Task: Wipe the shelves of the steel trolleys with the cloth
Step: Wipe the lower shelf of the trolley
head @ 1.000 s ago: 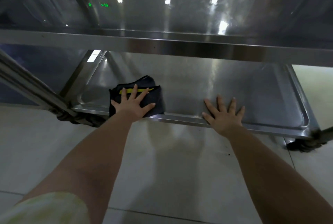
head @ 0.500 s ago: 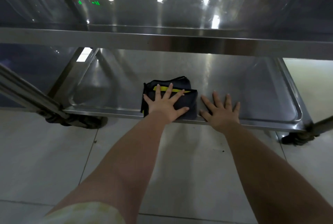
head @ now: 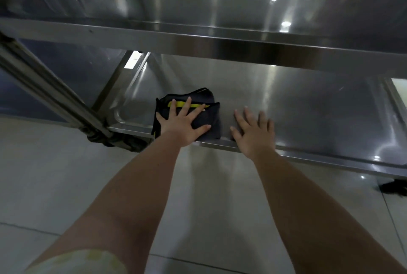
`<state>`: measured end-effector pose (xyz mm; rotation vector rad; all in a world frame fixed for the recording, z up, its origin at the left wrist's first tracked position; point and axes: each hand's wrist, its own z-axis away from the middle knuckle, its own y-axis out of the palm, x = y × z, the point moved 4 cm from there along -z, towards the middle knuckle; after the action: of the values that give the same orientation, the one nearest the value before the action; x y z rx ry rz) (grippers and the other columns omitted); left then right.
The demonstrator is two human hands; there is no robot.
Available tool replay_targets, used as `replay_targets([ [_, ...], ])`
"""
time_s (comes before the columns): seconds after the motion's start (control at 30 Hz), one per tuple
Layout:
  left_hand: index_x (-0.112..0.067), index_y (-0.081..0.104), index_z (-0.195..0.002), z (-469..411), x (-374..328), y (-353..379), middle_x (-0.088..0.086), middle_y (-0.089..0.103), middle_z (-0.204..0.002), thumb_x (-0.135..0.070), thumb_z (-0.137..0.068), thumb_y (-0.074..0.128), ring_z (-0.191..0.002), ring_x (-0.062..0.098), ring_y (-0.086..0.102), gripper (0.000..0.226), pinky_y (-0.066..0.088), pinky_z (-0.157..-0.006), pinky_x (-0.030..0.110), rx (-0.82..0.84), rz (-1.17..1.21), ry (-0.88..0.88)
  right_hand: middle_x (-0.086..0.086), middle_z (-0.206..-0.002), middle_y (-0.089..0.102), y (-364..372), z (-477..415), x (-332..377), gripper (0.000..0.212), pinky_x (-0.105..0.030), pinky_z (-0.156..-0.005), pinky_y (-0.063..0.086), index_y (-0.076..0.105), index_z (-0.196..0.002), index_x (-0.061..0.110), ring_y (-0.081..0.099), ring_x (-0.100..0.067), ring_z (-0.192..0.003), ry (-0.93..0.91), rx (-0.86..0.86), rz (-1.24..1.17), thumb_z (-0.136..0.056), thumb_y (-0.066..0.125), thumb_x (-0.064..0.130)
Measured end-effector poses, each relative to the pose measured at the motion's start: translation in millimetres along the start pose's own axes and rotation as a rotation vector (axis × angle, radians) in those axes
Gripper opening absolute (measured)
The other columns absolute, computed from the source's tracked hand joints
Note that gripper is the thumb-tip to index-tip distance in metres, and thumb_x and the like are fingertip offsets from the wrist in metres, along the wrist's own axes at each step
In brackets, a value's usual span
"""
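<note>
Pressing folded dark cloth (head: 211, 119) onto trolley's lower shelf (head: 308, 108), near front lip: left hand (head: 182, 124), fingers spread straight. Right hand (head: 253, 134) splayed flat on bare steel just beside it. Cloth likely soft, light, slides easily; palm pressure mid-fold suits better than pinching.
</note>
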<state>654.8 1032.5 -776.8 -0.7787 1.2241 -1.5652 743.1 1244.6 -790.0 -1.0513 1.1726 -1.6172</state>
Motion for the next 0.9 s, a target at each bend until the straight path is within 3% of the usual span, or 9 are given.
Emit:
replay_targets([
  [0.17,-0.065,-0.01,-0.142,-5,97,-8,-0.021,-0.021,-0.16,-0.091,-0.076,0.017,-0.149,0.03,-0.018,0.076,0.005,-0.107,0.076,0.006,0.007,-0.145,0.014,-0.163,-0.009,3,-1,-3,0.063,-0.053,-0.119,-0.005,-0.007,-0.15,0.05,-0.009,-0.032,-0.15,0.008,-0.017,0.043,-0.094,0.014,0.068],
  [0.3,-0.064,-0.013,-0.142,-10,116,-8,-0.017,-0.023,-0.16,-0.091,-0.076,0.015,-0.148,0.033,-0.019,0.077,0.006,-0.107,0.076,0.034,-0.034,-0.167,0.013,-0.163,-0.01,5,-1,-2,0.062,-0.053,-0.119,-0.007,-0.008,-0.151,0.049,-0.012,-0.032,-0.149,0.015,-0.027,0.063,-0.096,0.014,0.066],
  [0.4,-0.065,-0.014,-0.141,-11,88,-7,-0.015,-0.023,-0.161,-0.091,-0.076,0.015,-0.147,0.037,-0.019,0.076,0.004,-0.105,0.077,0.02,0.008,-0.162,0.012,-0.163,-0.011,5,0,0,0.061,-0.054,-0.119,-0.007,-0.008,-0.151,0.048,-0.013,-0.033,-0.149,0.022,-0.022,0.07,-0.096,0.013,0.065],
  [0.57,-0.064,-0.014,-0.141,-1,-42,5,-0.014,-0.023,-0.161,-0.088,-0.079,0.015,-0.146,0.039,-0.022,0.073,-0.001,-0.102,0.079,0.009,-0.03,0.114,0.013,-0.163,-0.014,2,0,-3,0.061,-0.052,-0.118,-0.007,-0.005,-0.154,0.042,-0.012,-0.03,-0.15,0.006,0.01,0.078,-0.1,0.02,0.056],
  [0.67,-0.064,-0.015,-0.141,4,-67,10,-0.015,-0.022,-0.161,-0.087,-0.079,0.012,-0.146,0.036,-0.023,0.071,-0.003,-0.101,0.079,0.02,-0.025,0.15,0.012,-0.163,-0.015,-2,1,-9,0.063,-0.051,-0.12,-0.006,-0.005,-0.155,0.036,-0.012,-0.028,-0.15,-0.012,0.049,0.066,-0.101,0.024,0.052],
  [0.77,-0.066,-0.008,-0.141,6,-26,5,-0.019,-0.019,-0.161,-0.089,-0.078,0.019,-0.149,0.03,-0.018,0.073,0.0,-0.103,0.078,-0.031,-0.027,0.102,0.012,-0.164,-0.008,-7,5,-14,0.062,-0.049,-0.12,-0.005,-0.001,-0.154,0.044,-0.008,-0.027,-0.15,-0.052,0.02,0.019,-0.099,0.022,0.059],
  [0.9,-0.065,-0.01,-0.142,8,84,-7,-0.019,-0.019,-0.161,-0.089,-0.079,0.02,-0.149,0.031,-0.013,0.075,0.009,-0.106,0.076,0.027,-0.017,-0.169,0.011,-0.164,-0.007,-11,19,-54,0.066,-0.049,-0.119,-0.005,-0.003,-0.151,0.049,-0.006,-0.024,-0.151,0.007,0.029,0.027,-0.093,0.02,0.069],
])
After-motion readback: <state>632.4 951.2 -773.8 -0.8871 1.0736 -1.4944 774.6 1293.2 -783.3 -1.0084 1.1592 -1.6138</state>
